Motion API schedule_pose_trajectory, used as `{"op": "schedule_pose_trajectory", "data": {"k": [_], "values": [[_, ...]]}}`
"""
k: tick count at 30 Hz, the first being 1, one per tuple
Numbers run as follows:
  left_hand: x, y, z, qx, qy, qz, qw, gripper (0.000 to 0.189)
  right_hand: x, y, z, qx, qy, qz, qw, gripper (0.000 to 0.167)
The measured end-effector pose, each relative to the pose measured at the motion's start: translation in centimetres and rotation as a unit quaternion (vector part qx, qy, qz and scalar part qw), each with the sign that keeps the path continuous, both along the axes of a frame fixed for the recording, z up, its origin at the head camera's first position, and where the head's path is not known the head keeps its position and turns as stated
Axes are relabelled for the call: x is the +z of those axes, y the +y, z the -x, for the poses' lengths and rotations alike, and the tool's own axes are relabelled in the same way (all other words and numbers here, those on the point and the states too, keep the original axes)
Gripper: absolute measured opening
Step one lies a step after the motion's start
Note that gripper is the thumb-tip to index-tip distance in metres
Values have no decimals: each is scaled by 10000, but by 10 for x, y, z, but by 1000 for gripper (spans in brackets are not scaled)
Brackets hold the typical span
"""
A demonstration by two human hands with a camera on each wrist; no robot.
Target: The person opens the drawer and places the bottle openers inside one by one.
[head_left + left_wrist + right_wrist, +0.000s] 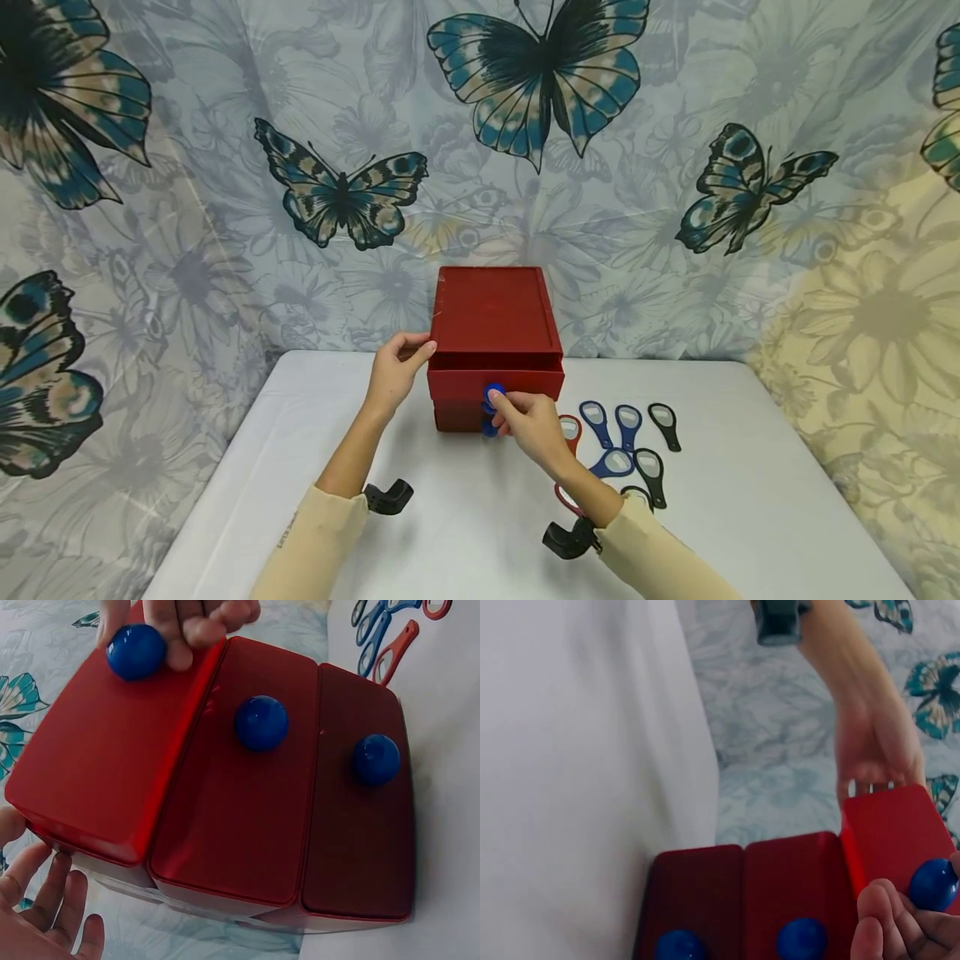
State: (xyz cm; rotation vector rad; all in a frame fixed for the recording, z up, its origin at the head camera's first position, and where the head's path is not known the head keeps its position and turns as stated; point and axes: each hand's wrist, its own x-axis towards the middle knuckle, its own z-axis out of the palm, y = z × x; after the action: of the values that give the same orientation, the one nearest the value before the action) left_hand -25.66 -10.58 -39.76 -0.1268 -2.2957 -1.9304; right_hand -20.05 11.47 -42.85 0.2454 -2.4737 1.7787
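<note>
A red box of three stacked drawers (495,310) stands on the table, its top drawer (112,757) pulled a little way out. Each drawer front bears a round blue knob. With thumb and fingers my right hand (534,427) pinches the top knob (136,652). The middle knob (262,723) and bottom knob (376,760) are untouched. My left hand (395,371) touches the box's left side near the upper front corner, fingers fairly straight along the side. In the right wrist view, part of the left hand's fingers is hidden behind the box.
To the right of the box lie several flat handled pieces with oval ring heads, in blue (628,422), black (651,477) and red (572,429); my right arm covers some. A white cloth covers the table (465,533). A butterfly-print curtain (615,208) hangs close behind the box.
</note>
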Motion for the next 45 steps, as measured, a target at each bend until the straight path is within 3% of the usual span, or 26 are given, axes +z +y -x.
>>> {"op": "schedule_pose_trajectory", "data": {"k": [6, 12, 15, 28, 40, 45], "values": [[23, 4, -17, 34, 29, 102, 9999, 30, 1, 0, -21, 20, 15, -167, 9999, 33], [0, 1, 1, 43, 53, -63, 10000, 31, 1, 4, -41, 150, 111, -399, 9990, 32], [-5, 1, 2, 51, 151, -97, 9998, 32, 3, 5, -50, 171, 161, -482, 9986, 31], [-9, 2, 3, 136, 946, 4, 9954, 22, 2, 3, -74, 195, -39, -491, 9986, 27], [-8, 1, 2, 124, 962, 41, 9953, 22, -1, 3, -77, 186, -93, -404, 9990, 26], [-10, 1, 4, 73, 997, 74, 9950, 23, 0, 4, -77, 128, -80, -604, 9981, 28]]}}
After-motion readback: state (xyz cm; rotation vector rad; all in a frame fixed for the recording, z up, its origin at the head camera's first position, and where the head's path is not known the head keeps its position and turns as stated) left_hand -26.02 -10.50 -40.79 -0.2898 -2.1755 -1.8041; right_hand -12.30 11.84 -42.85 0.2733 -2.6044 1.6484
